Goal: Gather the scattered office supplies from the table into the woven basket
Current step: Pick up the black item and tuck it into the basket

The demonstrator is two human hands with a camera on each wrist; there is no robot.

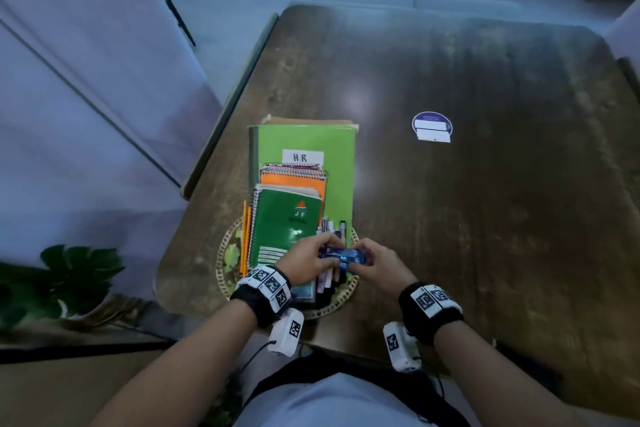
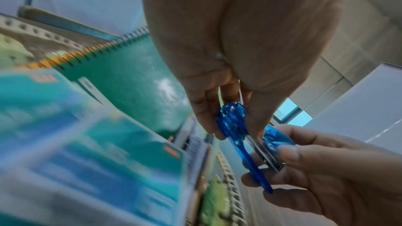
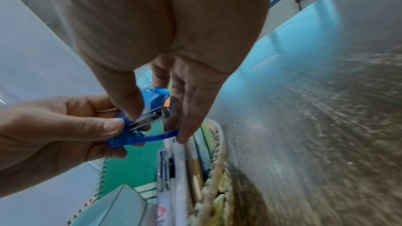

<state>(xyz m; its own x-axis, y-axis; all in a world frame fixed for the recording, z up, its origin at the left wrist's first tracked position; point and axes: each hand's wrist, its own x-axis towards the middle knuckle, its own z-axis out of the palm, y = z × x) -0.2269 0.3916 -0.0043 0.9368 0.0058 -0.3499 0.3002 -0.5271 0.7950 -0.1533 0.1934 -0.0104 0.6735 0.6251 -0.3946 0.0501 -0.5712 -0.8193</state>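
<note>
A small clear-blue stapler hangs just above the woven basket, held at both ends. My left hand pinches its hinge end and my right hand pinches its mouth end, where the stapler gapes with the metal rail showing. In the basket lie a dark green spiral notebook, an orange notebook, a large light green book, yellow pencils and pens.
The basket stands at the near left corner of a dark wooden table. A round blue sticker lies flat mid-table. A blurred teal box sits in the basket below my left wrist. A potted plant is on the floor at left.
</note>
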